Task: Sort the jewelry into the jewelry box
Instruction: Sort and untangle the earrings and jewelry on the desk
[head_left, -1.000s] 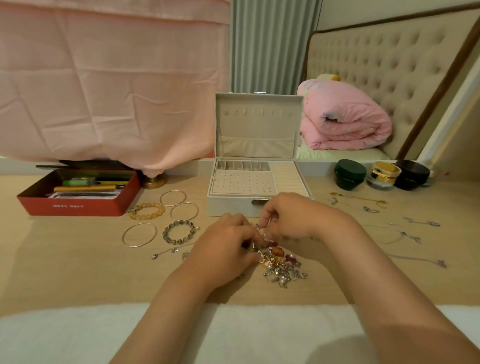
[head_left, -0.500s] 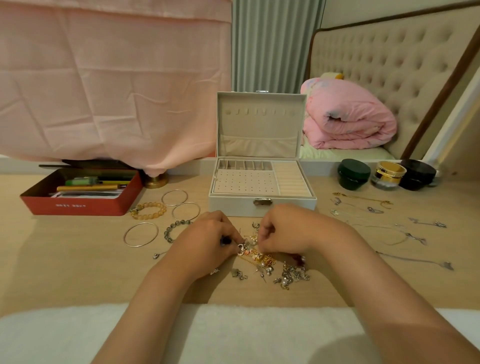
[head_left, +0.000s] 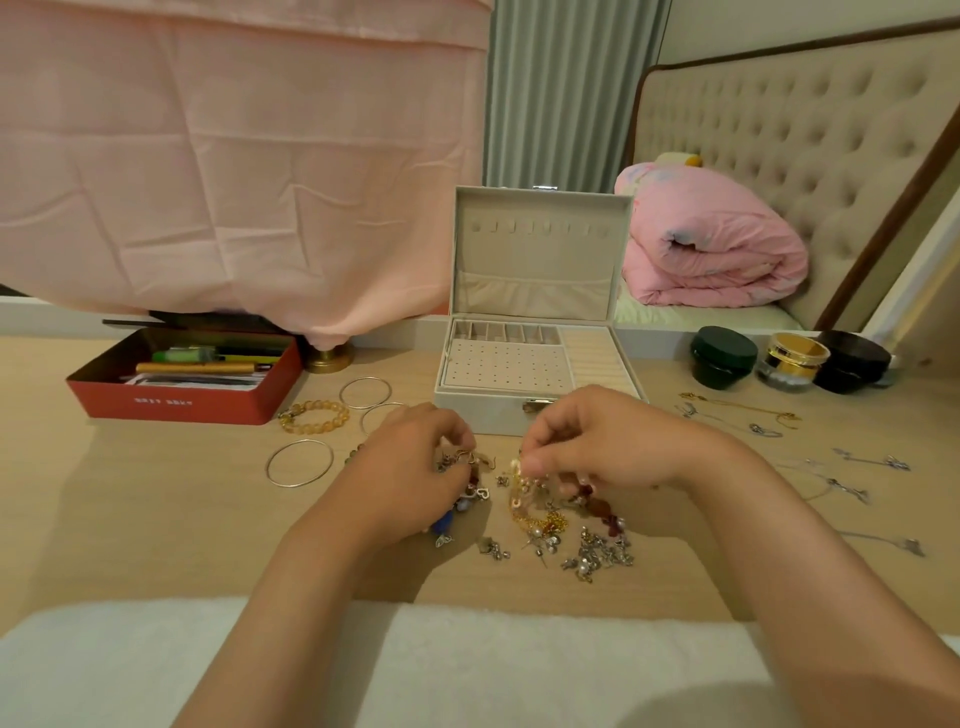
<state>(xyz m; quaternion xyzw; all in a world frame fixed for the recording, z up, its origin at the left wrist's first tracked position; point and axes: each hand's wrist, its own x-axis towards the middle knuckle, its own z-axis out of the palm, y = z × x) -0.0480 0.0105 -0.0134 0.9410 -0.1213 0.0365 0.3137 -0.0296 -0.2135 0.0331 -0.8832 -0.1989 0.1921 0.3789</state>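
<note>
The jewelry box (head_left: 540, 260) is cream, the tin (head_left: 176, 402) red, the cloth (head_left: 234, 156) pink, the beaded bracelet (head_left: 311, 429) amber.

Soft, warm, rather dim indoor light falls from above, laying faint blurred shadows on the surface (head_left: 130, 519), while wide-angle distortion bows the headboard (head_left: 779, 156) and fine detail stays slightly soft.

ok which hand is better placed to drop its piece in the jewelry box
Likely the right hand: it pinches a gold piece right before the open jewelry box, by its latch. The left hand pinches hook earrings, but at the box's left corner.
</note>
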